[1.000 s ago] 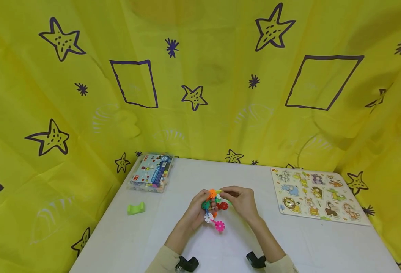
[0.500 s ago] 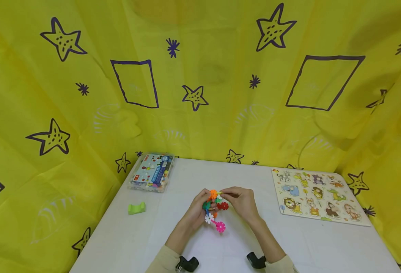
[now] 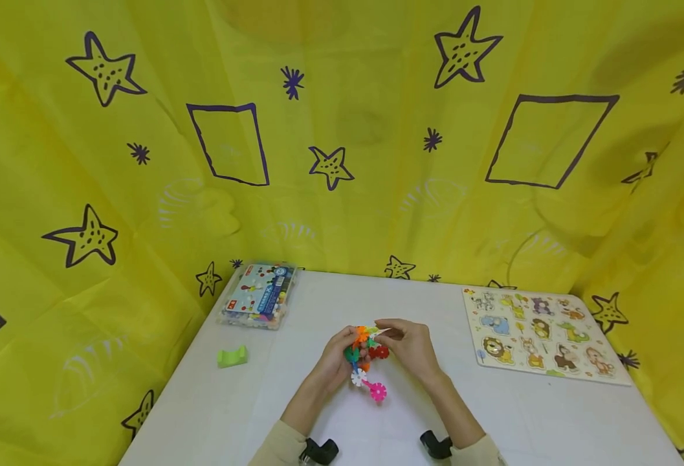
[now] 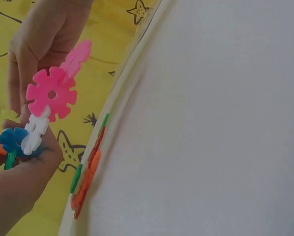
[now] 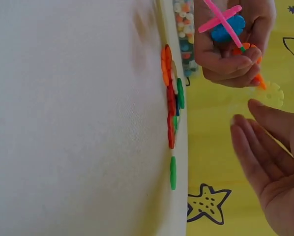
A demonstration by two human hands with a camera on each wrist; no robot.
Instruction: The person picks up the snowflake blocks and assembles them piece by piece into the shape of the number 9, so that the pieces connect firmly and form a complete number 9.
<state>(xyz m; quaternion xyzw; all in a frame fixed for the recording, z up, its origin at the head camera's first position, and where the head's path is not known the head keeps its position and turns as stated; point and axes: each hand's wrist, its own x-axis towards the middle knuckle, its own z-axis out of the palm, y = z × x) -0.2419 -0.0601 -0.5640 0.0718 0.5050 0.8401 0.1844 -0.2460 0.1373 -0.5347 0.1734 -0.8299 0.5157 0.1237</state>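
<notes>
A chain of notched plastic snowflake discs is in my left hand [image 3: 332, 364], which pinches it between thumb and fingers above the table. A pink disc [image 4: 52, 94] dangles at its near end, after a white disc [image 4: 36, 133] and a blue disc [image 4: 13, 139]. At the far end an orange disc [image 3: 362, 334] meets a pale yellow disc [image 5: 273, 94]. My right hand [image 3: 415, 351] is beside the yellow disc, thumb and fingers spread apart with nothing between them in the right wrist view. The left fingers partly hide the chain's middle.
Several loose discs, among them a red disc [image 3: 380, 352] and a green disc [image 5: 173, 173], lie on the white table [image 3: 528, 414] beyond the hands. A clear bead box [image 3: 258, 295] and a green block [image 3: 233, 356] are at left, an animal puzzle board [image 3: 545, 333] at right.
My right thumb and fingers have parted from the yellow disc they were pinching. The chain has tilted slightly in my left hand, its pink end a little lower.
</notes>
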